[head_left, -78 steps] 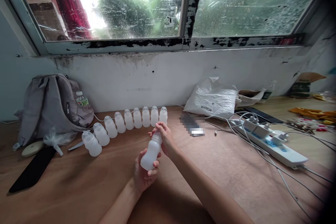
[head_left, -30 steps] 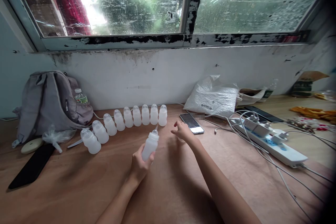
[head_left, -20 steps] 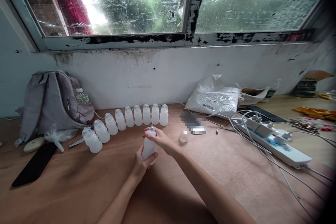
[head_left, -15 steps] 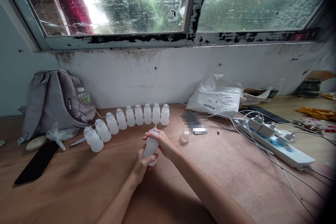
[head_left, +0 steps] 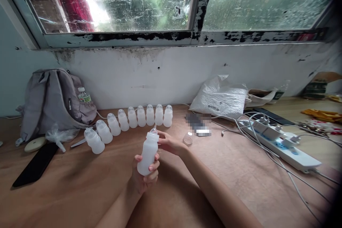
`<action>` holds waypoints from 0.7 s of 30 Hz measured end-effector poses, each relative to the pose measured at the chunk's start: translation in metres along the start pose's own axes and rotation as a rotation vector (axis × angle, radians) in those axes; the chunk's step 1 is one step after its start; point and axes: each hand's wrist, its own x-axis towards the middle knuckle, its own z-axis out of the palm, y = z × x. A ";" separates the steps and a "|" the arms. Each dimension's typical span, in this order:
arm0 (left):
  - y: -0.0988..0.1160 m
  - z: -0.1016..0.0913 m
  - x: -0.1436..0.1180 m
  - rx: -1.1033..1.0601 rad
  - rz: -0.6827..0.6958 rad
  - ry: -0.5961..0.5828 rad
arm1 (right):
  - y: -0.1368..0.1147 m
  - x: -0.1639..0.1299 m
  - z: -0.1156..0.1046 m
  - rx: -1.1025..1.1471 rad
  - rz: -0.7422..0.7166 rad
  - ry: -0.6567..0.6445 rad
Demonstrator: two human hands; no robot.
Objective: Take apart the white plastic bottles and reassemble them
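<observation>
I see the squeeze bottle (head_left: pixel 148 152) has come up off the desk (head_left: pixel 240 181) and tilts toward 1 o'clock, its nozzle bare. My left hand (head_left: pixel 144 178) holds a closed grip on its base; my right hand (head_left: pixel 169 143) now only touches the neck, fingers loose. The small clear cap (head_left: pixel 187 138) lies at 3 o'clock; earlier it sat on the bottle.
</observation>
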 end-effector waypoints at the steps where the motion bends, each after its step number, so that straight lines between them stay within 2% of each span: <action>1: 0.004 -0.002 0.000 0.005 0.016 -0.028 | 0.004 0.002 -0.007 -0.051 -0.019 0.097; 4: 0.013 -0.003 0.001 -0.008 0.033 -0.056 | 0.012 0.009 -0.022 -0.071 -0.079 0.222; 8: 0.016 0.001 0.002 0.005 0.025 -0.011 | 0.002 0.010 -0.019 -0.003 -0.230 0.249; 14: 0.013 0.008 0.002 0.107 -0.003 0.081 | -0.020 0.000 -0.006 -0.150 -0.252 0.311; 21: 0.016 0.009 0.002 0.168 -0.024 0.109 | -0.027 -0.003 -0.013 -0.227 -0.261 0.297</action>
